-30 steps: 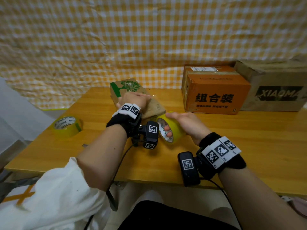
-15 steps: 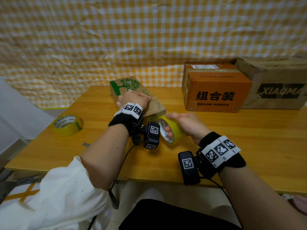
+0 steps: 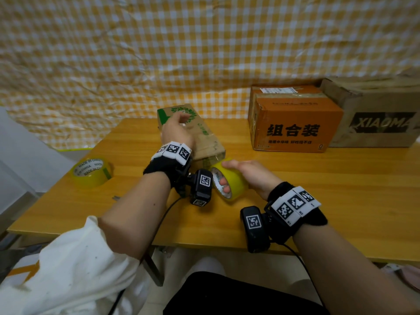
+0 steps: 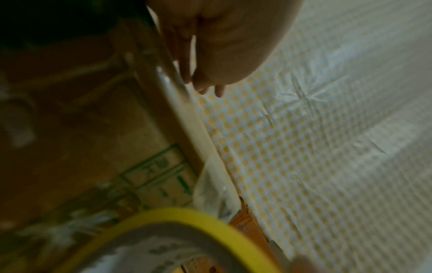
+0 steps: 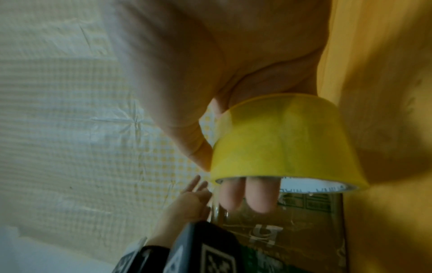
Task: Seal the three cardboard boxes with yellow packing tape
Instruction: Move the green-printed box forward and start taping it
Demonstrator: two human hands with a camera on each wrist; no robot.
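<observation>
Left hand farther along box

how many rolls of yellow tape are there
2. One roll is held in the right hand at the near end of the small green-printed box. The other roll lies flat on the table's left side. None other shows.

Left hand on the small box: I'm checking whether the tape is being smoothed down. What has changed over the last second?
The left hand has slid along the top of the small green-printed box, from its near end toward the far end, fingers straight. The right hand still grips the yellow tape roll at the box's near corner. The spare roll, orange box and brown box have not moved.
</observation>
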